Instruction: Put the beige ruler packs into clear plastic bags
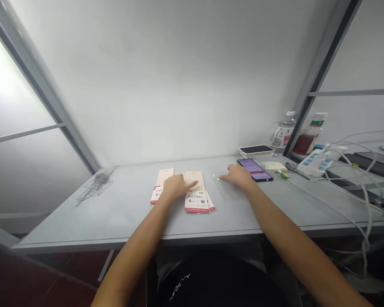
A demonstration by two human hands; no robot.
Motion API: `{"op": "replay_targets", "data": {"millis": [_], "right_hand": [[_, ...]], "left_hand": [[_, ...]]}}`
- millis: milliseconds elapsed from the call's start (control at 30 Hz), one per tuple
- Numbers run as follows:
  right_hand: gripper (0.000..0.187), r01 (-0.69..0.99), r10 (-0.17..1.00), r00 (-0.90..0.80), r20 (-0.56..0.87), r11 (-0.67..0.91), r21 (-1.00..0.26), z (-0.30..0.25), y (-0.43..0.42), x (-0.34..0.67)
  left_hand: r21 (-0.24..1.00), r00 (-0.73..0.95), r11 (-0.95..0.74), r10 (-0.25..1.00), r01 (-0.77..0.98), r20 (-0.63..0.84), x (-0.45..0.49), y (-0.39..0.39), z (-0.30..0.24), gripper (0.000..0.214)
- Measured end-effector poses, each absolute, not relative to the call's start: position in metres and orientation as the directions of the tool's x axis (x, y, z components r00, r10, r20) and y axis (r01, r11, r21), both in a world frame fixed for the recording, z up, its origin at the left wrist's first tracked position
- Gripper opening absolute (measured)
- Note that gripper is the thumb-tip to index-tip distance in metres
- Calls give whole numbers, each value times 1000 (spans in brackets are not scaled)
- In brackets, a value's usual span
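Mid-frame, the left hand [176,186] is held over red-edged packets [196,201], apart from the right hand [238,175] at clear film [229,193]; grips cannot be told.

1. The left hand [174,186] hides the right part of the left packet [159,183] and overlaps the top packet [196,200]; some of its fingers are out of sight.
2. The lower packet [211,204] is mostly covered by the top packet.
3. Beneath the right hand [239,175] lies what seems a clear sleeve [227,192], its outline too faint to trace.
4. Small print on the packets and the phone [254,168] is unreadable.
5. A pixelated patch obscures the pale object [280,166].
6. Both forearms [294,238] leave at the bottom edge.
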State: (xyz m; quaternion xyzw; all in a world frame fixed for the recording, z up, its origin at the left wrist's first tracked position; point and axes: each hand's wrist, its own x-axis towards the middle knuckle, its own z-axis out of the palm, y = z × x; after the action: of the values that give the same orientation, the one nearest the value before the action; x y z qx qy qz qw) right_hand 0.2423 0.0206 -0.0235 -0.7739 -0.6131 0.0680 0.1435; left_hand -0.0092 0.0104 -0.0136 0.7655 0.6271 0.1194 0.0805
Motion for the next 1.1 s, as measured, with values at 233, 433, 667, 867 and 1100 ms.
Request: {"op": "replay_targets", "data": {"millis": [233, 433, 667, 867, 1100], "right_hand": [[25, 769, 944, 86, 320, 141, -623, -19, 18, 222], [36, 678, 939, -84, 333, 299, -671, -22, 5, 187], [41, 505, 976, 0, 219, 189, -842, -25, -1, 170], [29, 189, 979, -157, 128, 157, -969, -21, -7, 163], [21, 128, 961, -229, 156, 189, -974, -19, -8, 167]], "left_hand": [[191, 293, -303, 953, 934, 80, 2, 8, -25, 32], [143, 276, -291, 955, 946, 112, 1, 9, -23, 30], [229, 197, -281, 923, 932, 331, 2, 3, -13, 27], [340, 287, -423, 878, 840, 383, 10, -4, -15, 30], [484, 350, -481, 873, 731, 341, 8, 2, -20, 34]]}}
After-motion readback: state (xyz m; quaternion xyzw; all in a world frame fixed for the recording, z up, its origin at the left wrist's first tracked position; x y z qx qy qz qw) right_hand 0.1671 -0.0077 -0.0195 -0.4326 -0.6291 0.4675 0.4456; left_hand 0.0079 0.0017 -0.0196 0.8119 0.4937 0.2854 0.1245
